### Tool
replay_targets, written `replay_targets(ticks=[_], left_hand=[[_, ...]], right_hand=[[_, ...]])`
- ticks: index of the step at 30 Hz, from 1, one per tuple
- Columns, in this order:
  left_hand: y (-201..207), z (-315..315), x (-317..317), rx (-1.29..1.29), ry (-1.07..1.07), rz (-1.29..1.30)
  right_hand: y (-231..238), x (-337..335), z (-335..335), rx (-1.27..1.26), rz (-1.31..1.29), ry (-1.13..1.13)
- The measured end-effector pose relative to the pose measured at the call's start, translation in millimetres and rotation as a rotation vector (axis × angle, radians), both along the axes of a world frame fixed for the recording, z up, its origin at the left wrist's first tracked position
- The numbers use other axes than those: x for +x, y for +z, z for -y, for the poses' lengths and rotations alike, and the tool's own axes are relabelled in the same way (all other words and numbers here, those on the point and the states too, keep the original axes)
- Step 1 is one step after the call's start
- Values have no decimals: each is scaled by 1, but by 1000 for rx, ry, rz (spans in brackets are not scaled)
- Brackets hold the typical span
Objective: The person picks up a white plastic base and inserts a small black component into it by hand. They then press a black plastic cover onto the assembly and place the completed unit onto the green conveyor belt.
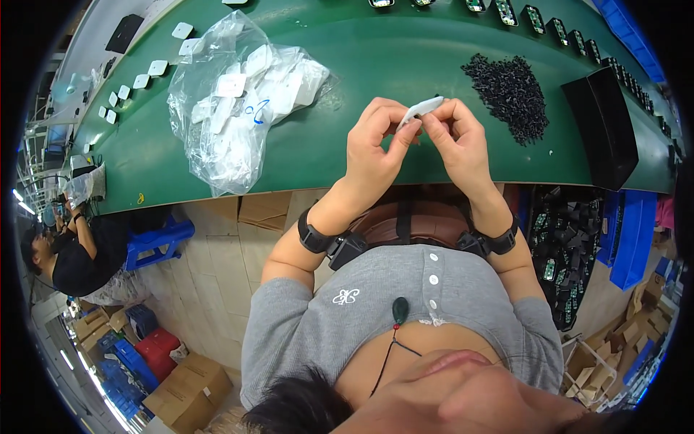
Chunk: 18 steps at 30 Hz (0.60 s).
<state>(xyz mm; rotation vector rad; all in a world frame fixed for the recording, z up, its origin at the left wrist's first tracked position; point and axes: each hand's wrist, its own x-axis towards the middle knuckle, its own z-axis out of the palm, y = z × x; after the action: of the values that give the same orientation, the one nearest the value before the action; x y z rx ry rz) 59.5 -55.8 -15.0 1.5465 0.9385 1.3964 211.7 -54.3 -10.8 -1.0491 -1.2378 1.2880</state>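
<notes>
Green bench (405, 65) | clear plastic bag (242, 163) with white pieces (230, 85), at left | heap of small black parts (510, 98), at right | left hand (374, 137), right hand (459, 137): fingers (389, 115) of both grasping thin white part (422, 108) between them, above bench

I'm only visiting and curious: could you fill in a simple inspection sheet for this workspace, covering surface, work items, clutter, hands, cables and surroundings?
Surface: green bench, glossy.
Work items: white piece in hand; clear plastic bag with white parts; pile of small black parts; row of dark housings with circuit boards along the far edge and right.
Clutter: black container at right; small yellow item near the front edge.
Hands: left hand and right hand both pinch the white piece.
Cables: nothing seen on the bench.
Surroundings: co-worker and blue stool at left; cardboard box lower left; blue bin at right.
</notes>
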Motion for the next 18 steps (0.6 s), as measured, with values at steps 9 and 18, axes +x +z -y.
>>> replay_targets(ticks=[9, 18], left_hand=[[-6, -7, -8, -225, -54, 249], [-10, -22, -17, -389, -167, 247]], right_hand=[[5, -4, -10, 492, 474, -296], [-1, 3, -27, 178, 367, 48]])
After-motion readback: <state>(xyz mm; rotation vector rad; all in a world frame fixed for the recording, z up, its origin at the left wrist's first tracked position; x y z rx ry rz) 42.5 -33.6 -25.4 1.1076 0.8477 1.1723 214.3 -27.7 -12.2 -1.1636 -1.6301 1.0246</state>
